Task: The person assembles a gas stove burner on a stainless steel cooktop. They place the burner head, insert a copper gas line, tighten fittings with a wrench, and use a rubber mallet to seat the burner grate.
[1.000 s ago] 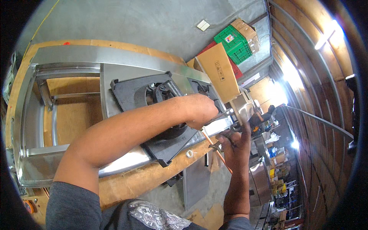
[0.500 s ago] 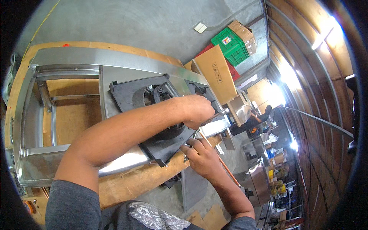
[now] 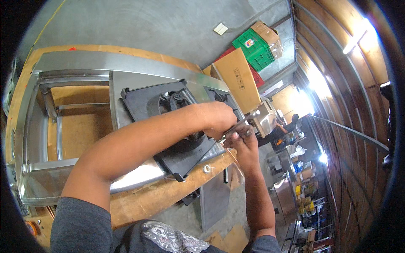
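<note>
Right hand (image 3: 242, 137) has moved up and away from the near corner of the black plate, where it was 0.5 s ago, and now meets the left hand (image 3: 220, 119). Left hand and forearm are nearly unchanged. White ring (image 3: 205, 169), covered by the right hand in that earlier frame, shows again on the wooden worktop (image 3: 143, 198).

Left grip: curled into a fist on the metal tool (image 3: 241, 124), fingertips hidden beneath. Tool slants up and right from the fist; its bright far end is blurred.

Right grip: narrow, fingers bent at the lower part of the tool, just beside the left fist. Cannot tell whether they clasp it.

Tool position: past the right-hand edge of the black plate (image 3: 141, 101), held above it.

Left forearm passes over the plate, hiding part of the round burner (image 3: 174, 101). Plate is set askew on the steel frame (image 3: 80, 60), its corners raised. Frame rests on the worktop; its left bay is open.

Beyond the hands: 1 cardboard box (image 3: 236, 76), with 1 green crate (image 3: 255, 48) behind it. Grey panel (image 3: 214, 202) stands below the worktop's near edge.
</note>
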Demonstrator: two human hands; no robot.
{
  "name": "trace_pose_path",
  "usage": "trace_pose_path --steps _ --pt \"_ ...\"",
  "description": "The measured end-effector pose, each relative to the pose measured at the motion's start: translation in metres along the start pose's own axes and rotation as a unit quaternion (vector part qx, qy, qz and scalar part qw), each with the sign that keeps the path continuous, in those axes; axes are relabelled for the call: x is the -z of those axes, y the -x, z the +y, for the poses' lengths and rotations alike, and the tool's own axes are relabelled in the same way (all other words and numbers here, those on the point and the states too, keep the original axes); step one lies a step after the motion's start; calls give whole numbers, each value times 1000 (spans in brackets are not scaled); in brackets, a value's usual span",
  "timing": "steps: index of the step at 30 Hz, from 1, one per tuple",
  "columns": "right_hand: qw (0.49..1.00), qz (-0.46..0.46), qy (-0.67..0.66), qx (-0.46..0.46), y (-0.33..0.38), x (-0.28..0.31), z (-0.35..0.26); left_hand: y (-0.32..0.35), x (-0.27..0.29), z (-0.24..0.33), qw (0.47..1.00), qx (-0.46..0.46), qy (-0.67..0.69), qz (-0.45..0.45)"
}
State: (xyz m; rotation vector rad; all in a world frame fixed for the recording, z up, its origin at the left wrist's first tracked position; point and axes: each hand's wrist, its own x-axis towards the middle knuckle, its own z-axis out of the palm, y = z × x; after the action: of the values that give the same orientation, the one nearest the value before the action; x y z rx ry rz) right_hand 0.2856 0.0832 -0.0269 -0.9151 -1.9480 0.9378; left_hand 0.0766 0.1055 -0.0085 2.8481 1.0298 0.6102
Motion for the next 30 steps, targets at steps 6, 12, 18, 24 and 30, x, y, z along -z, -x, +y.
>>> trace_pose_path --steps 6,12,18,24,30 --pt "998 65 12 -7 9 -1 -14 1 2 -2 1000 9 -27 3" --pt "874 -42 435 214 40 -26 -30 2 2 -6 1000 3 -26 3" --pt "819 -79 496 279 45 -38 8 -1 -3 -7 1000 -5 -25 14" --pt "772 -108 547 305 47 -45 16 5 0 -9 999 -24 8 22" --pt "770 -108 566 276 49 -51 15 7 3 -6 1000 -13 18 11"
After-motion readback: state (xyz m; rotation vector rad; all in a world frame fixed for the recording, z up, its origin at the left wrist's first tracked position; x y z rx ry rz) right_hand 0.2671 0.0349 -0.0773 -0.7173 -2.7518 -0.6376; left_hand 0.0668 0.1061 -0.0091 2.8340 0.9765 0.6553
